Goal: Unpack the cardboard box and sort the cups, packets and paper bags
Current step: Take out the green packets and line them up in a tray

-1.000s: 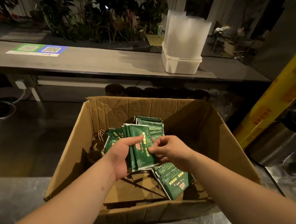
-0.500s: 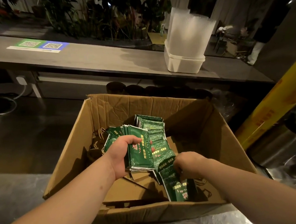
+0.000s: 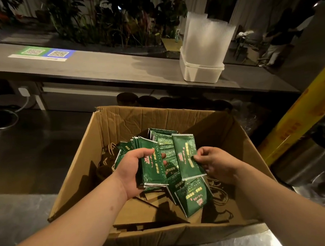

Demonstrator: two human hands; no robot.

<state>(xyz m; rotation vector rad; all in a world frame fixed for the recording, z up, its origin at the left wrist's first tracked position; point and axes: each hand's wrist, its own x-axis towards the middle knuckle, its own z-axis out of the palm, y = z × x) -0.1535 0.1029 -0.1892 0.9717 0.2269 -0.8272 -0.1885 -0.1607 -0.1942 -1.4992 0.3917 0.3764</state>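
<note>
Inside cardboard box [image 3: 177, 119]: left hand [image 3: 131, 170] grips stack of green packets [image 3: 151, 163], right hand [image 3: 213, 162] pinches single packet [image 3: 186, 156]; loose packets [image 3: 192, 198] lie on flat paper bags [image 3: 146, 209].

The cardboard box [image 3: 122, 124] is open at the top, with free room along its far right wall. Tall walls block the sides; packets [image 3: 193, 199] and paper bags [image 3: 146, 208] cover the bottom.

Left hand [image 3: 131, 171] grips a packet stack [image 3: 155, 172] — right hand [image 3: 215, 163] pinches a single packet [image 3: 184, 154] (both forearms extended).
</note>
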